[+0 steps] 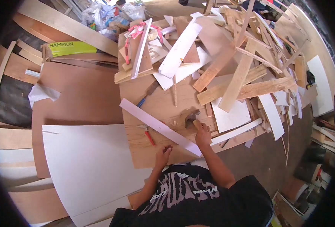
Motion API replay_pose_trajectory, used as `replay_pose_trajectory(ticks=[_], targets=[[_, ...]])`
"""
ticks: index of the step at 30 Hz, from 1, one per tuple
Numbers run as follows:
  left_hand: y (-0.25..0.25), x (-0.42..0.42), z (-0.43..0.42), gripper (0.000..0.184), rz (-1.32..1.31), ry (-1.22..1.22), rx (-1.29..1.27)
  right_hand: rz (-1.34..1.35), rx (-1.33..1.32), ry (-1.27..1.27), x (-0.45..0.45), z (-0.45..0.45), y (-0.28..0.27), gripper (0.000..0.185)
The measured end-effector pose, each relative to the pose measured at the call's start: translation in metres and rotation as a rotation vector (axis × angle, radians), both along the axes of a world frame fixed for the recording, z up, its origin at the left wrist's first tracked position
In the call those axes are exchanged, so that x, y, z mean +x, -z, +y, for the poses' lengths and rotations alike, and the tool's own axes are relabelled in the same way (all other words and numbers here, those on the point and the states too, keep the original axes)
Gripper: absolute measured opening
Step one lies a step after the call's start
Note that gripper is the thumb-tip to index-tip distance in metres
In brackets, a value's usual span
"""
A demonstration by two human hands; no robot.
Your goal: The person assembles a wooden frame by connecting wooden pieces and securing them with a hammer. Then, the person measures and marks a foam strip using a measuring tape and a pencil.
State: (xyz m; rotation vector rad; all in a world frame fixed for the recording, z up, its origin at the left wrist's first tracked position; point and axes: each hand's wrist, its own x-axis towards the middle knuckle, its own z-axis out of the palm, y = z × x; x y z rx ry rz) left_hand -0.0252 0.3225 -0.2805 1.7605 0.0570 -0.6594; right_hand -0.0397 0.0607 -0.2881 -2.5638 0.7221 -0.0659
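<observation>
My right hand [203,134] is wrapped round the handle of a hammer [192,118], whose dark head rests on or just over the plywood tabletop [137,153]. A long pale strip [158,126] lies diagonally across the plywood, its lower end between my two hands. Just below that strip is my left hand [163,154], its fingers curled together; whether they hold something small cannot be made out. A red-handled tool [149,138] lies to the left of it. Further up, a blue-handled tool with a flat blade [142,101] lies beyond the strip.
Wooden offcuts [247,75] and white boards are heaped over the back and right of the table. A large white sheet [92,162] and a brown panel [76,94] lie at the left. Plastic bags [112,19] sit at the back. More scraps [324,136] lie at the far right.
</observation>
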Motion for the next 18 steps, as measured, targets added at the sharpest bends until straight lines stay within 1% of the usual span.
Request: replay_pose_trajectory(ticks=[1, 3, 5, 6, 8, 9, 10, 11, 12, 14, 15, 16, 17, 18], targets=[[-0.003, 0.006, -0.002, 0.029, 0.003, 0.004, -0.013, -0.027, -0.025, 0.001, 0.000, 0.001, 0.000, 0.054], [-0.013, 0.019, 0.003, 0.028, -0.150, 0.125, 0.059, -0.056, -0.056, 0.002, 0.005, 0.009, -0.004, 0.055], [-0.020, 0.039, 0.010, 0.028, -0.164, 0.164, 0.071, -0.156, -0.099, 0.062, 0.003, 0.022, -0.013, 0.056], [-0.019, 0.047, 0.015, 0.029, -0.182, 0.199, 0.088, -0.153, -0.115, 0.079, 0.001, 0.031, -0.014, 0.056], [-0.003, 0.063, 0.031, 0.029, -0.223, 0.223, 0.006, -0.069, -0.017, -0.021, -0.006, 0.052, -0.017, 0.062], [0.004, 0.069, 0.043, 0.030, -0.260, 0.227, -0.052, -0.065, -0.032, -0.006, -0.011, 0.064, -0.023, 0.062], [0.001, 0.074, 0.057, 0.030, -0.260, 0.240, -0.062, -0.063, -0.049, -0.064, -0.014, 0.082, -0.035, 0.064], [-0.004, 0.078, 0.073, 0.031, -0.162, 0.244, -0.078, -0.065, -0.062, -0.122, -0.011, 0.106, -0.041, 0.067], [-0.007, 0.080, 0.090, 0.031, -0.055, 0.240, -0.094, -0.060, -0.066, -0.116, -0.007, 0.130, -0.035, 0.067], [0.024, 0.076, 0.140, 0.032, -0.058, 0.247, -0.138, -0.016, -0.172, 0.053, -0.009, 0.160, -0.016, 0.078], [0.037, 0.081, 0.155, 0.032, -0.088, 0.254, -0.172, 0.101, -0.075, 0.140, -0.005, 0.171, -0.013, 0.086], [0.030, 0.089, 0.168, 0.032, -0.087, 0.244, -0.202, 0.103, -0.105, 0.133, 0.000, 0.175, -0.002, 0.086], [0.020, 0.091, 0.187, 0.032, -0.016, 0.237, -0.130, 0.075, -0.139, 0.175, 0.003, 0.180, 0.009, 0.079], [0.013, 0.089, 0.203, 0.031, 0.061, 0.238, -0.044, 0.050, -0.159, 0.221, 0.004, 0.192, 0.006, 0.073]])
